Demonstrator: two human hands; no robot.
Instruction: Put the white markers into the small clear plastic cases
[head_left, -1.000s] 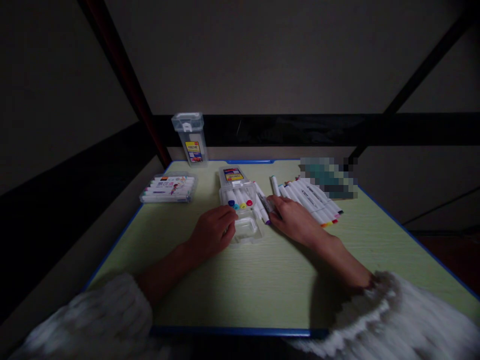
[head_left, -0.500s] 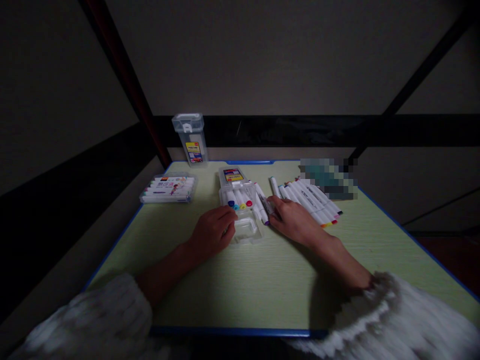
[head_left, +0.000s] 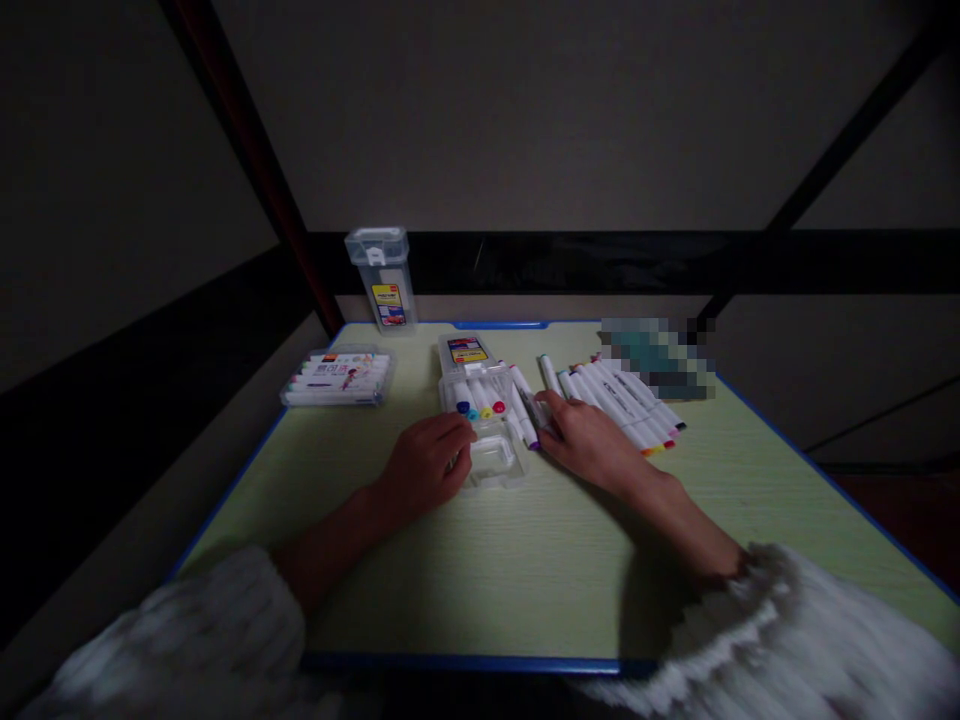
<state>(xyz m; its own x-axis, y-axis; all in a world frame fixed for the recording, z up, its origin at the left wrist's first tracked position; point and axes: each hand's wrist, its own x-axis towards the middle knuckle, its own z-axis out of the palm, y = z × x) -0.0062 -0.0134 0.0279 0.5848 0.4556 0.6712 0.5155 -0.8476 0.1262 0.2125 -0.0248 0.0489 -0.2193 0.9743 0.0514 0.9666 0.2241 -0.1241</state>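
A clear plastic marker case [head_left: 480,385] lies open in the middle of the green table [head_left: 525,560], with several markers in it showing coloured caps, and its lid [head_left: 496,458] flipped toward me. My left hand [head_left: 427,462] rests curled against the left side of the lid, fingers closed on its edge. My right hand [head_left: 592,440] lies just right of the case, fingertips pinching a white marker [head_left: 525,408] beside the case. A row of loose white markers [head_left: 622,400] lies behind my right hand.
A flat pack of markers [head_left: 339,377] lies at the left. A tall clear box [head_left: 381,275] stands upright at the table's far edge. A blurred dark object [head_left: 656,355] sits at the far right. Dark metal bars frame the wall behind.
Almost nothing has moved; my right hand has shifted very slightly with the marker, and my left hand stays on the lid.
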